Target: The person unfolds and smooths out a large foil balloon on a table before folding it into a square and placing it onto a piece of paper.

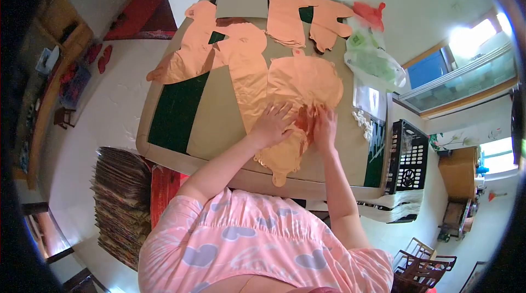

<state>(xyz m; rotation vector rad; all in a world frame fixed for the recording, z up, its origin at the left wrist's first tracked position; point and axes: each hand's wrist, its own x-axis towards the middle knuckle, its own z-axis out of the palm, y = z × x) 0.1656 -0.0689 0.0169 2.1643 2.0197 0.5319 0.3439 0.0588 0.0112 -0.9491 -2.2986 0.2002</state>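
A flat, rose-gold foil balloon with crimped edges lies before me on the table, creased and darker near its middle. My left hand rests palm down on its lower left part, fingers spread. At the balloon's right side, my right hand has its fingers bunched together on the creased foil. Farther off lie more flat foil balloons of the same colour: a large one at the left, and others at the back. They partly overlap, so some outlines are hidden.
On the table are a grey-beige flat case, a green-and-white plastic bag, a red bag and small white bundles. A black crate stands right of it. Brown layered sheets are stacked at left.
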